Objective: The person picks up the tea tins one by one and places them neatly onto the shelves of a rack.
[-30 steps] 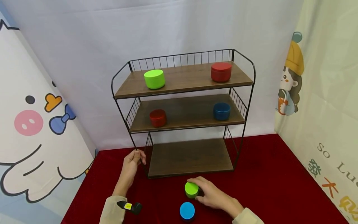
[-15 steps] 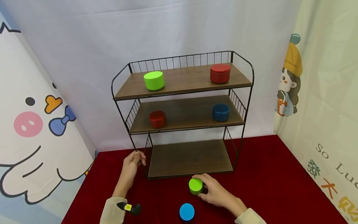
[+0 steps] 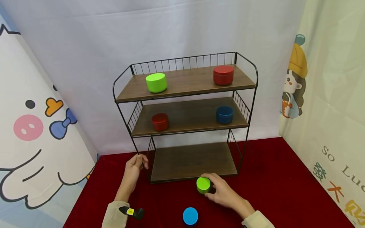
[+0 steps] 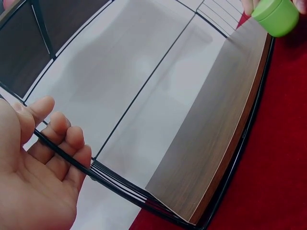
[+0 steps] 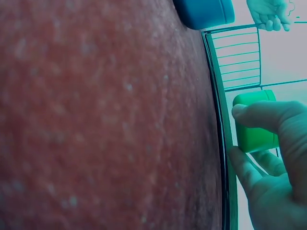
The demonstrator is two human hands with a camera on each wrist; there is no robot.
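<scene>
Two hands are working at the shelf rack [image 3: 185, 126]. Right hand [image 3: 225, 193] is gripping a small green tin [image 3: 203, 185] from its right side, fingers curled round the wall, thumb on the near side; the tin is sitting on the red cloth [image 3: 285, 190] right against the front edge of the rack's bottom shelf [image 3: 194, 160]. Left hand [image 3: 134, 171] is pinching the rack's front left leg wire, fingers curled round it, steadying the frame. Tin is looking light, rigid, smooth-painted, so probably a bit slippery; best taken across the side wall below the lid, not by the lid, which may lift off. Blue tin [image 3: 190, 216] is lying on the cloth in front of the rack, nearer the person. Four more tins are sitting on the upper two shelves.
</scene>
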